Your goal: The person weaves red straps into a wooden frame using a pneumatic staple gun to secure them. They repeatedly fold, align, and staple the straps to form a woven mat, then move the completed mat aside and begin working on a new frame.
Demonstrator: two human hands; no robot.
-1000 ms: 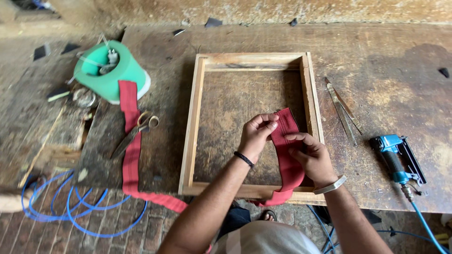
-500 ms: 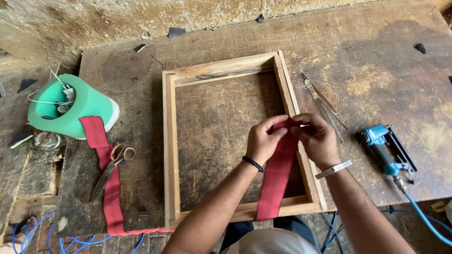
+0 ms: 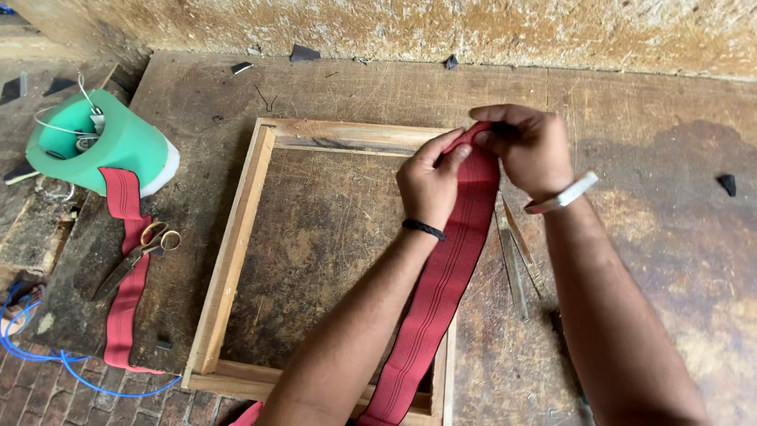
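On the worn wooden bench lies a square wooden frame, flat, open in the middle. Both hands sit at its far right corner. Left hand pinched shut on the red strap, thumb on top near the strap's end. Right hand curled closed over the very end of the same strap, fingers wrapped over it; white band on that wrist, black band on the left wrist. Strap runs from the hands down along the right side of the frame and crosses the near rail, going out of view at the bottom edge. More red strap lies left of the frame, coming off a green roll lying on its side. Scissors rest across that strap, closed. Thin metal rods lie just right of the frame, partly under the right forearm. Blue cord loops off the bench's near left corner. Rough wall behind.
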